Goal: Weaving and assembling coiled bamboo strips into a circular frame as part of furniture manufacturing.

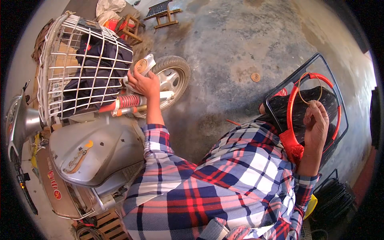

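Note:
My left hand [145, 85] reaches to the front wheel of a scooter, its fingers spread at the lower edge of a flat tan spiral coil [141, 65]. The coil lies on the pale fender [149, 61] above the tyre. Whether the fingertips press on the coil is hard to tell. At the right, my right hand [317, 120] pinches the bottom of a thin golden-tan ring [321, 93] between thumb and fingers, holding it up. Behind the ring stands a larger red-wrapped hoop [291, 105], with a bunched red part [292, 146] beside my wrist.
A white wire basket [50, 80] holding dark cloth and the grey scooter body [98, 152] fill the left. Another tan coil [255, 77] lies on the concrete floor [224, 44]. A dark-framed chair [269, 105] is at the right; small wooden stools [163, 18] stand far back.

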Available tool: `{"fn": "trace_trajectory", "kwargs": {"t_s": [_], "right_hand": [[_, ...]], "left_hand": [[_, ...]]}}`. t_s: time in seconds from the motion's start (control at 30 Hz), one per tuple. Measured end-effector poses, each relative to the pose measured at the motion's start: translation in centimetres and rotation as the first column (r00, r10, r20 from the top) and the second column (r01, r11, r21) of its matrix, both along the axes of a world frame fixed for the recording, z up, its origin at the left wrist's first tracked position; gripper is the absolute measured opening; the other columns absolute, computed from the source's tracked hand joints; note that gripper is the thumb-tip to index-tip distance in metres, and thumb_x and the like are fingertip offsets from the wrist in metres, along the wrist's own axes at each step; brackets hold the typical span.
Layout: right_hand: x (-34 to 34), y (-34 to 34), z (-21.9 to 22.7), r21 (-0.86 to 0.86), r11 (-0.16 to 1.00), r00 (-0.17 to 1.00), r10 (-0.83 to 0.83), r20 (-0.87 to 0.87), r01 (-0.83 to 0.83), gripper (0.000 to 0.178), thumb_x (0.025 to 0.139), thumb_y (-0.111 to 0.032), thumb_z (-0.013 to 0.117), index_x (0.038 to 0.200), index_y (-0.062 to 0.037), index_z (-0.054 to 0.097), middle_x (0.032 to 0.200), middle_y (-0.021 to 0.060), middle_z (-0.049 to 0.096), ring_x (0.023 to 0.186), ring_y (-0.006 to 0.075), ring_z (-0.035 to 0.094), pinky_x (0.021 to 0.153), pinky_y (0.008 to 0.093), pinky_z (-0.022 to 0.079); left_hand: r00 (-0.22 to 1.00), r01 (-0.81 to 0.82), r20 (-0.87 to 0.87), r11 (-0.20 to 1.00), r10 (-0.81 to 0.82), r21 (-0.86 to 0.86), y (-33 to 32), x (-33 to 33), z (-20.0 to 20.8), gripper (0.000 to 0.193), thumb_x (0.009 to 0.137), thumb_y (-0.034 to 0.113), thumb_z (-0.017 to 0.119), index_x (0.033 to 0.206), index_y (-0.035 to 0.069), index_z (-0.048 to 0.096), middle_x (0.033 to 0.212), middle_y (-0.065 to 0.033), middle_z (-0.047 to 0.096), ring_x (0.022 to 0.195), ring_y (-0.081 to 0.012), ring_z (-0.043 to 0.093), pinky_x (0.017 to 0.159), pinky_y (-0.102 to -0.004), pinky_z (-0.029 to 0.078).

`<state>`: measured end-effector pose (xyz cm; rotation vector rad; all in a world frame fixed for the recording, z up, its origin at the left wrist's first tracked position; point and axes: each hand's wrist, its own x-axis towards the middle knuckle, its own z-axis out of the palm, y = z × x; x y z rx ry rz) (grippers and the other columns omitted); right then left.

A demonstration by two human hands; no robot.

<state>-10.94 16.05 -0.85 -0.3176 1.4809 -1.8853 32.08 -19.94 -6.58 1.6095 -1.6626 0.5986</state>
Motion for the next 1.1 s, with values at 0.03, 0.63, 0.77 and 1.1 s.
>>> {"fn": "trace_trajectory", "kwargs": {"t_s": [0.03, 0.63, 0.77, 1.1], "right_hand": [[0.0, 0.2, 0.2, 0.011, 1.0, 1.0, -0.006, -0.012, 0.006, 0.015, 0.094, -0.017, 0.066, 0.097, -0.0019, 0.068, 0.067, -0.0041, 0.052, 0.054, 0.0045, 0.041, 0.048, 0.0214, 0.028], [0.9, 0.3, 2.4, 0.029, 0.999, 0.999, 0.037, -0.007, -0.037, 0.014, 0.092, -0.018, 0.07, 0.092, -0.004, 0.068, 0.071, -0.0035, 0.06, 0.063, 0.0039, 0.049, 0.057, 0.0209, 0.036], [0.9, 0.2, 2.0, 0.064, 0.998, 1.0, 0.025, 0.017, -0.026, 0.015, 0.092, -0.019, 0.07, 0.093, -0.0036, 0.069, 0.071, -0.0031, 0.06, 0.063, 0.004, 0.051, 0.057, 0.0208, 0.037], [1.4, 0.0, 2.9, 0.114, 0.993, 0.994, -0.028, 0.11, 0.016, 0.013, 0.091, -0.014, 0.07, 0.095, -0.0023, 0.067, 0.071, -0.0004, 0.061, 0.058, 0.0049, 0.049, 0.051, 0.0199, 0.032]], "left_hand": [[1.0, 0.03, -0.007, 0.999, -0.03, -0.01, 0.9, -1.1, 0.0, 0.063, 0.075, 0.017, 0.075, 0.133, 0.006, 0.052, 0.145, -0.0221, 0.041, 0.132, -0.0423, 0.041, 0.109, -0.0531, 0.033], [0.574, 0.782, -0.407, 0.328, -0.711, 0.529, 9.2, -19.4, -16.2, 0.03, 0.078, 0.01, 0.073, 0.106, 0.002, 0.065, 0.127, -0.0186, 0.057, 0.114, -0.0332, 0.056, 0.098, -0.0425, 0.046], [0.662, 0.701, -0.526, 0.192, -0.534, 0.687, 8.4, -22.2, -18.0, 0.026, 0.082, 0.014, 0.073, 0.102, 0.001, 0.066, 0.111, -0.0171, 0.064, 0.097, -0.0299, 0.065, 0.085, -0.04, 0.052], [0.57, 0.776, -0.652, -0.068, 0.499, 0.627, 5.1, -28.1, -25.5, 0.011, 0.085, 0.01, 0.065, 0.093, 0.003, 0.064, 0.08, -0.0061, 0.061, 0.064, -0.0192, 0.062, 0.051, -0.0296, 0.05]]}}
